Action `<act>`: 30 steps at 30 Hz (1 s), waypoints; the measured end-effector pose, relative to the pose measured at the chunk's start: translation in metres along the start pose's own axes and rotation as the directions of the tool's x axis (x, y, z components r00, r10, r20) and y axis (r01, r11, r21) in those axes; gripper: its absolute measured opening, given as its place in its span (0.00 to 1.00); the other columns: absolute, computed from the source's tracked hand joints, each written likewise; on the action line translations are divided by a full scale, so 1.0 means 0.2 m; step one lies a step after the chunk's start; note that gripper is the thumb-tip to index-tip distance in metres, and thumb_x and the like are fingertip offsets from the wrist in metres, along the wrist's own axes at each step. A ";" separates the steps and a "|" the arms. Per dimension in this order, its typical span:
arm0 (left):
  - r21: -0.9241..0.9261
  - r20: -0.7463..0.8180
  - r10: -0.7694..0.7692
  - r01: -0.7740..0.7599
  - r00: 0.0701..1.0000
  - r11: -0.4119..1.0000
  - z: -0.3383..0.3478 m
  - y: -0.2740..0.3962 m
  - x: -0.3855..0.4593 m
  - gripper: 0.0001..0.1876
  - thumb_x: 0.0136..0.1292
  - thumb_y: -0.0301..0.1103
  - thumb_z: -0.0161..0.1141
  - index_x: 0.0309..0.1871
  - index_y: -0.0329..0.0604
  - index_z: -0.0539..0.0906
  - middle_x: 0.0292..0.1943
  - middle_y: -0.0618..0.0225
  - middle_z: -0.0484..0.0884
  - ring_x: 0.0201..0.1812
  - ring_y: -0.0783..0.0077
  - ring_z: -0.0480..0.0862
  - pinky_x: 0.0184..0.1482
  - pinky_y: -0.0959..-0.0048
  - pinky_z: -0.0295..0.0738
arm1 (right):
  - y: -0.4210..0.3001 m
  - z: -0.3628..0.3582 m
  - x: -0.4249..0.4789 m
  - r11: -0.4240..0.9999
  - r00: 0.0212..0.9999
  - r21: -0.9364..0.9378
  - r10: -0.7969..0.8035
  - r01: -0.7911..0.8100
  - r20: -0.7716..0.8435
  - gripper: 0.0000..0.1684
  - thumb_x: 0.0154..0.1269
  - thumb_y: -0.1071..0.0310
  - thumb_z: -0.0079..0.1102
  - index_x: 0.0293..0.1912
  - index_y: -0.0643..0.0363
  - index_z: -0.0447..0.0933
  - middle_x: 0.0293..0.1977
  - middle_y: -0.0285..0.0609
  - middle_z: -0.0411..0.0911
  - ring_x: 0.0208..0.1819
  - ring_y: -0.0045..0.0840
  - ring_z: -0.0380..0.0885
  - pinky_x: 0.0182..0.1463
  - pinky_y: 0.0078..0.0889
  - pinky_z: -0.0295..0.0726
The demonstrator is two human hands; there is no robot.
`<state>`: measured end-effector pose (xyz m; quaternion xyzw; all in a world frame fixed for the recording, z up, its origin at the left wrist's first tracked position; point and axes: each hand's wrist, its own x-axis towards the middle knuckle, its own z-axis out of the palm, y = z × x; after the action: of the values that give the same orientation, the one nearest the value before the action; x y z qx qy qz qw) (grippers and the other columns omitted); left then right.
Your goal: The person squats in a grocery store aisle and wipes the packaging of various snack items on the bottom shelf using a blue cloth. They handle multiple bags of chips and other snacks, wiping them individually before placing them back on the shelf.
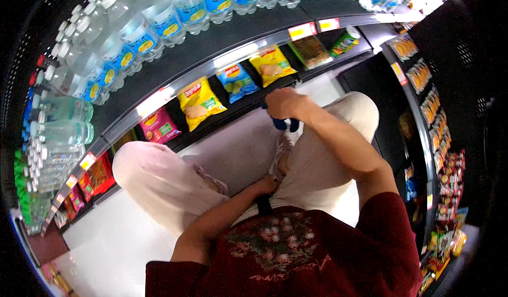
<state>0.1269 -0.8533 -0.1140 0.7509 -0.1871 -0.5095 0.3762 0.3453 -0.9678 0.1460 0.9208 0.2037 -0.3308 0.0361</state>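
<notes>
My right hand [283, 102] is raised above a dark blue shoe or sandal [286, 125], beside the bottom shelf's front edge. Its fingers look curled, but their undersides are hidden, so whether it holds anything does not show. Low between my thighs, my left hand [270, 184] rests by the light trousers [313, 166], its fingers partly hidden. Nearest to my right hand on the bottom shelf lie a yellow chip bag [272, 65] and a blue chip bag [237, 83]. Another yellow chip bag [199, 104] and a pink chip bag [159, 126] lie farther left.
Many clear plastic bottles [139, 31] with blue labels stand on the shelf above. A green can [346, 42] lies at the bottom shelf's right part, beside a brown snack pack [311, 52]. On the right, another shelf unit [416, 110] holds packaged snacks. White floor [107, 233] shows below left.
</notes>
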 end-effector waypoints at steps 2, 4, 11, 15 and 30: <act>0.031 0.046 -0.045 0.043 0.998 0.999 0.03 0.01 0.05 0.26 0.68 0.49 0.48 0.56 0.34 0.74 0.48 0.48 0.79 0.45 0.54 0.80 0.48 0.62 0.74 | -0.05 0.11 0.03 1.000 1.000 -0.002 -0.001 0.001 0.032 0.18 0.60 0.64 0.48 0.43 0.63 0.81 0.44 0.55 0.80 0.48 0.43 0.80 0.50 0.42 0.79; 0.079 0.127 -0.029 0.019 0.991 0.997 0.05 -0.10 0.14 0.26 0.68 0.49 0.49 0.59 0.36 0.72 0.52 0.50 0.78 0.47 0.56 0.79 0.47 0.63 0.75 | -0.12 0.19 0.04 0.999 0.996 0.039 -0.020 0.016 0.090 0.20 0.61 0.63 0.47 0.43 0.66 0.80 0.44 0.55 0.80 0.49 0.43 0.79 0.51 0.41 0.77; -0.146 0.048 0.118 -0.110 0.992 0.983 0.11 -0.16 0.21 0.29 0.60 0.55 0.58 0.46 0.31 0.80 0.42 0.52 0.82 0.41 0.58 0.81 0.43 0.66 0.74 | -0.31 0.49 -0.12 0.995 0.986 -0.067 -0.060 0.071 0.154 0.16 0.60 0.63 0.52 0.38 0.64 0.83 0.38 0.50 0.83 0.43 0.42 0.82 0.45 0.43 0.79; -0.102 -0.095 0.004 -0.013 0.995 0.995 0.10 -0.10 0.16 0.36 0.52 0.65 0.61 0.39 0.30 0.83 0.38 0.53 0.84 0.38 0.59 0.82 0.42 0.64 0.74 | -0.37 0.33 -0.32 0.995 0.979 -0.024 -0.093 0.099 0.179 0.16 0.60 0.61 0.54 0.37 0.63 0.83 0.38 0.51 0.83 0.43 0.42 0.82 0.45 0.43 0.79; -0.064 0.143 -0.294 0.305 0.945 0.950 -0.17 0.31 -0.19 0.34 0.53 0.64 0.60 0.35 0.33 0.85 0.30 0.56 0.85 0.32 0.61 0.85 0.38 0.65 0.78 | 0.35 -0.22 -0.16 0.984 0.989 -0.154 -0.074 0.093 0.127 0.13 0.59 0.66 0.53 0.37 0.61 0.82 0.36 0.46 0.83 0.42 0.36 0.83 0.41 0.37 0.81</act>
<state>0.1481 -0.8556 -0.0358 0.7185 -0.0734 -0.6168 0.3128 0.3782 -1.0341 0.1956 0.8839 0.2654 -0.3696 0.1081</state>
